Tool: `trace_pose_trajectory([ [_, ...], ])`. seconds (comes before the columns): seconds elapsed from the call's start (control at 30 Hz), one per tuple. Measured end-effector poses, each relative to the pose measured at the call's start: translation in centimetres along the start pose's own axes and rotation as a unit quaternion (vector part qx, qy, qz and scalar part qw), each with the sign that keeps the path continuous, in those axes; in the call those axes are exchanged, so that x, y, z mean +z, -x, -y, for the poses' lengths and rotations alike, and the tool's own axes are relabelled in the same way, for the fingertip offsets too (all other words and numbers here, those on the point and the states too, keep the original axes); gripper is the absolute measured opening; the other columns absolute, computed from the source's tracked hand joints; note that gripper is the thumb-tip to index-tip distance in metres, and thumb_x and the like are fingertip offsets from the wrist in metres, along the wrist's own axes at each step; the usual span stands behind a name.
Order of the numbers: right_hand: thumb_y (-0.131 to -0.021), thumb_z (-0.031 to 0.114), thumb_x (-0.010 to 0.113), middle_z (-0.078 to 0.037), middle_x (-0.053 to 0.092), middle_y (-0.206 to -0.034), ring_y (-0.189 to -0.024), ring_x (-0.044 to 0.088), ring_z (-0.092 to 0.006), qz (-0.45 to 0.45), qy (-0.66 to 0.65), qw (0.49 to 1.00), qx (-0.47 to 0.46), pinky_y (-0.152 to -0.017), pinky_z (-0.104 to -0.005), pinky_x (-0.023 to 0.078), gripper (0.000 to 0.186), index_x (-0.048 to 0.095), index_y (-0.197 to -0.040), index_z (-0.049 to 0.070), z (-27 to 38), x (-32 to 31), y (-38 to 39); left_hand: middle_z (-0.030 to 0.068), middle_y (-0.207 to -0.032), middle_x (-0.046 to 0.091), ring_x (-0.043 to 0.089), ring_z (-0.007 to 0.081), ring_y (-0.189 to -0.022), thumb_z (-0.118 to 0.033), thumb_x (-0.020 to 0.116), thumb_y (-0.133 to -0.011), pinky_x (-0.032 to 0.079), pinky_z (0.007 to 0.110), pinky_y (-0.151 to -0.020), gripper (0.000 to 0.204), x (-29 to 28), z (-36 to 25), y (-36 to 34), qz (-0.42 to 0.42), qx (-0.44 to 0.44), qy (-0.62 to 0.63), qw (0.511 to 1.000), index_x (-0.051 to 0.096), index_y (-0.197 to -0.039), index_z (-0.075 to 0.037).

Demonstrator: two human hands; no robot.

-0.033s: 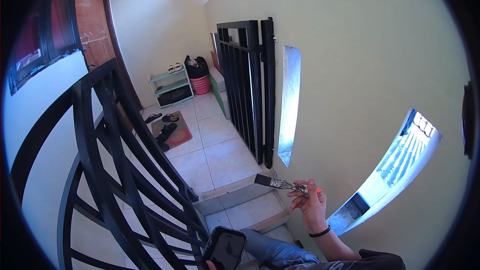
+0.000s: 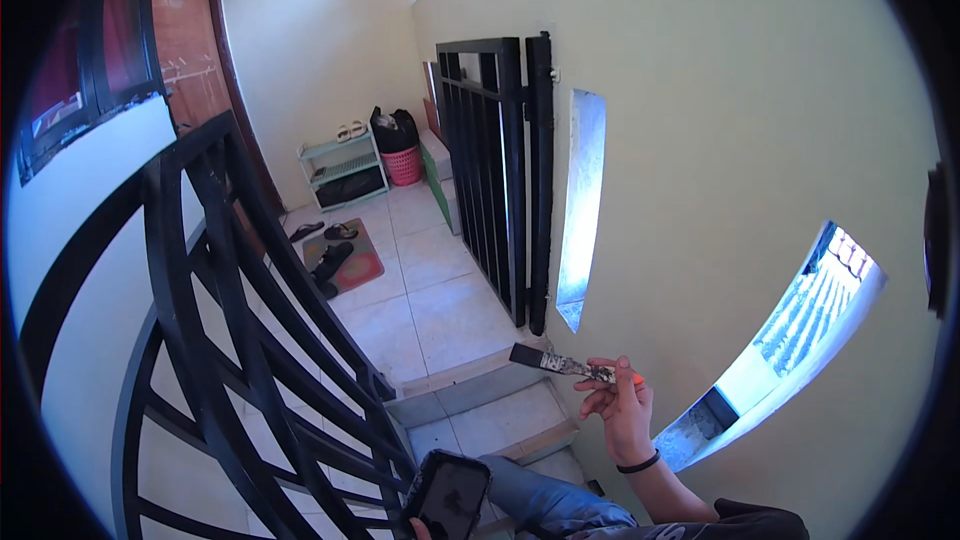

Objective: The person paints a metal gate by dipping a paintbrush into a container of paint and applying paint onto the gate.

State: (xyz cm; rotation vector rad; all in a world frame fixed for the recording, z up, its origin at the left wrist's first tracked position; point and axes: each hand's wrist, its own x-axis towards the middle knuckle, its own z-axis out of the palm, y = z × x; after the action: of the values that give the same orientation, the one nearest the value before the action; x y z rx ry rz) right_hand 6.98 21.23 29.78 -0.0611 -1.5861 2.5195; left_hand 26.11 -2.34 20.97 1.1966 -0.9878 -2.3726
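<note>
My right hand [image 2: 626,415], with a dark band on its wrist, holds a paintbrush [image 2: 562,364] by its handle, fingers closed round it. The brush points left, with dark bristles, a paint-smeared metal ferrule and an orange handle end. At the lower edge, the thumb of my left hand [image 2: 420,529] presses against the rim of a black rectangular tray-like thing [image 2: 452,495] with rounded corners and a dark, shiny inside; whether it holds paint I cannot tell. The rest of that hand is hidden. The brush is apart from the tray, above the steps [image 2: 510,415].
A black metal railing [image 2: 230,290] curves along the left. Ahead, a black gate [image 2: 480,180] stands beside the pale wall [image 2: 720,140] with slanted openings. Beyond the steps are a mat [image 2: 365,255] with footwear, a shoe rack [image 2: 340,170] and a pink basket [image 2: 402,167].
The brush tip sits very slightly higher, and the view has shifted a little. Both hands keep their grips.
</note>
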Motion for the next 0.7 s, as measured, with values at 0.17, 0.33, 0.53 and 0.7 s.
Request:
trace_pose_trajectory([
  [0.17, -0.110, 0.046, 0.043, -0.019, 0.074, -0.086, -0.057, 0.068, -0.0199, 0.013, 0.069, 0.994, -0.078, -0.055, -0.0307, 0.056, 0.056, 0.063, -0.121, -0.006, 0.2, 1.5, -2.1, 0.0003, -0.088, 0.052, 0.044, 0.0159, -0.076, -0.052, 0.061, -0.102, 0.042, 0.035, -0.073, 0.048, -1.6, 0.9, -3.4, 0.025, -0.014, -0.011, 1.000, 0.065, -0.116, -0.007],
  [0.33, -0.112, 0.038, 0.042, -0.019, 0.073, -0.086, -0.058, 0.068, -0.0188, 0.014, 0.137, 0.978, -0.155, -0.057, -0.0285, 0.056, 0.050, 0.061, -0.124, -0.007, 0.8, 3.5, -3.6, 0.0016, -0.090, 0.045, 0.039, 0.0176, -0.079, -0.055, 0.058, -0.102, 0.041, 0.037, -0.074, 0.057, -3.1, 1.2, -4.0, 0.070, -0.009, -0.067, 0.995, 0.059, -0.125, -0.003],
  [0.53, -0.112, 0.033, 0.043, -0.017, 0.073, -0.087, -0.063, 0.070, -0.0161, 0.018, 0.175, 0.964, -0.201, -0.060, -0.0258, 0.056, 0.045, 0.061, -0.122, -0.007, 1.4, 6.5, -6.2, 0.0079, -0.121, 0.048, 0.047, 0.0259, -0.103, -0.058, 0.059, -0.100, 0.045, 0.040, -0.088, 0.069, -1.7, -0.1, -5.3, 0.066, -0.033, -0.002, 0.997, 0.049, -0.140, -0.002],
  [0.7, -0.111, 0.030, 0.046, -0.016, 0.073, -0.087, -0.065, 0.071, -0.0146, 0.011, 0.191, 0.954, -0.230, -0.060, -0.0251, 0.055, 0.042, 0.063, -0.122, -0.006, 1.1, 8.0, -7.8, 0.0131, -0.146, 0.050, 0.053, 0.0329, -0.124, -0.060, 0.060, -0.098, 0.049, 0.043, -0.099, 0.081, -0.9, -1.3, -5.9, 0.087, -0.029, 0.045, 0.995, 0.041, -0.152, -0.002],
])
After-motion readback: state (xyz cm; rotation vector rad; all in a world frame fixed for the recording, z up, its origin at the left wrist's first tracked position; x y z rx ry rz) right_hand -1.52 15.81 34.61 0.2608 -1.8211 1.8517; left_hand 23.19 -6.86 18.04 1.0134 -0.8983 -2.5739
